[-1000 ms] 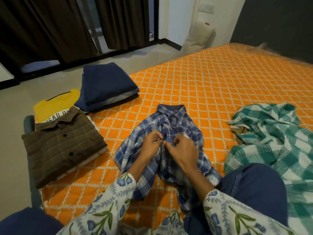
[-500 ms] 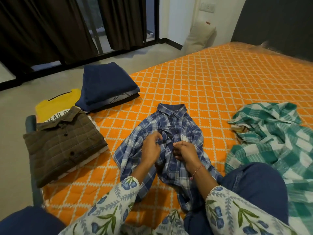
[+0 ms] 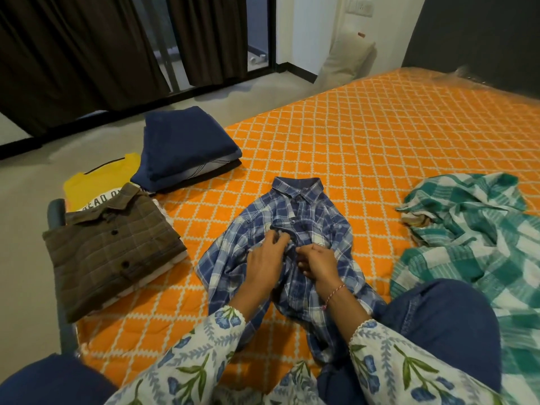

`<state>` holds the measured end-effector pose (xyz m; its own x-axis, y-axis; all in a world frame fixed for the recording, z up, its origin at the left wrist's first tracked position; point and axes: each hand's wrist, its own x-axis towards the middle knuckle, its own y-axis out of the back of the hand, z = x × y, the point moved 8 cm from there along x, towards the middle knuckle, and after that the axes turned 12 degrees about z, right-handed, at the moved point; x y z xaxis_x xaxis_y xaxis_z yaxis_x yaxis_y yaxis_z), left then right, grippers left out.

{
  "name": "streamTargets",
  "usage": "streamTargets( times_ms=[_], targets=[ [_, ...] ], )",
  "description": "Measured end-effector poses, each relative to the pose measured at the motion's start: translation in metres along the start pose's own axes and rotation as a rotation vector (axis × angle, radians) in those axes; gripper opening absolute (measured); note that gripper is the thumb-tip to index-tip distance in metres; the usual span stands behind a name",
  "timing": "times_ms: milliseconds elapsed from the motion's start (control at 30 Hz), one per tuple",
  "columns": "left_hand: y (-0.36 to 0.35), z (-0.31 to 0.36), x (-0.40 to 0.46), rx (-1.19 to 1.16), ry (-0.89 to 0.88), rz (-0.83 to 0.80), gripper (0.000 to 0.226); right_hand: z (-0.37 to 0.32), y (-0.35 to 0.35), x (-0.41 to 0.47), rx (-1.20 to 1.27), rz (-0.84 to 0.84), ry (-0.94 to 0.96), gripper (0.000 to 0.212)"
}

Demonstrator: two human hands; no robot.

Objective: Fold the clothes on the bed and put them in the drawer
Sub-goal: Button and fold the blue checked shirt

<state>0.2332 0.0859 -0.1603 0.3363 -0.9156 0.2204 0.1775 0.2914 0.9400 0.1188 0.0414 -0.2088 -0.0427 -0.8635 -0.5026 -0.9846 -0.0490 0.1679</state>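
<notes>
Here the blue shirt (image 3: 287, 252) lies face up on the bed (image 3: 380, 135) near its near edge, collar pointing toward the far side and tail running back toward the person's lap, so its long axis runs straight away from the body. Both hands sit on the front placket at mid-chest, side by side and almost touching: the left hand (image 3: 264, 260) on the left half of the front, fingers curled and pinching the fabric edge, and the right hand (image 3: 317, 258) on the right half, fingers closed round the cloth at the same seam. They appear to be fastening a button, though the button itself is hidden under the fingers. Judged from this, the next buttons lie along the placket toward the tail, that is, back toward the wrists, so neither hand is nearer; both would slide along the same line. The sleeves bunch beside the body of the shirt and will need spreading before any fold. At the bed's left edge a brown shirt (image 3: 112, 249) lies folded, with a yellow shirt (image 3: 99, 179) and a navy stack (image 3: 187, 147) beyond it. A green cloth (image 3: 473, 229) lies crumpled by the right edge, not yet folded. No drawer shows.
</notes>
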Motion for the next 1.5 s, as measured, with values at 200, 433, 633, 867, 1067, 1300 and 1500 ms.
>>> streamTargets(
  times_ms=[200, 433, 633, 867, 1067, 1300, 1500],
  targets=[
    [-0.005, -0.016, -0.003, -0.295, 0.159, 0.062, 0.035, 0.008, 0.002, -0.004, 0.203, -0.063, -0.248, 0.021],
    [-0.008, -0.035, -0.012, -0.886, 0.705, 0.058, 0.016, -0.004, 0.005, -0.002, 0.182, -0.056, -0.077, 0.022],
    [0.008, -0.032, -0.007, -0.955, 0.635, 0.047, 0.011, -0.014, 0.001, -0.010, 0.186, -0.207, -0.044, 0.014],
    [0.038, -0.022, 0.007, -1.021, 0.523, 0.071, 0.011, -0.078, 0.018, -0.027, 0.096, -0.137, 0.400, 0.024],
    [0.048, -0.015, 0.017, -1.047, 0.560, 0.026, 0.016, -0.104, 0.014, -0.048, -0.069, -0.125, 0.670, 0.021],
    [0.048, -0.017, 0.011, -1.049, 0.608, 0.102, 0.014, -0.097, 0.016, -0.049, -0.204, 0.062, 0.773, 0.019],
    [0.056, -0.015, 0.007, -0.919, 0.544, 0.251, 0.013, -0.092, 0.014, -0.050, -0.201, 0.102, 0.737, 0.030]
  ],
)
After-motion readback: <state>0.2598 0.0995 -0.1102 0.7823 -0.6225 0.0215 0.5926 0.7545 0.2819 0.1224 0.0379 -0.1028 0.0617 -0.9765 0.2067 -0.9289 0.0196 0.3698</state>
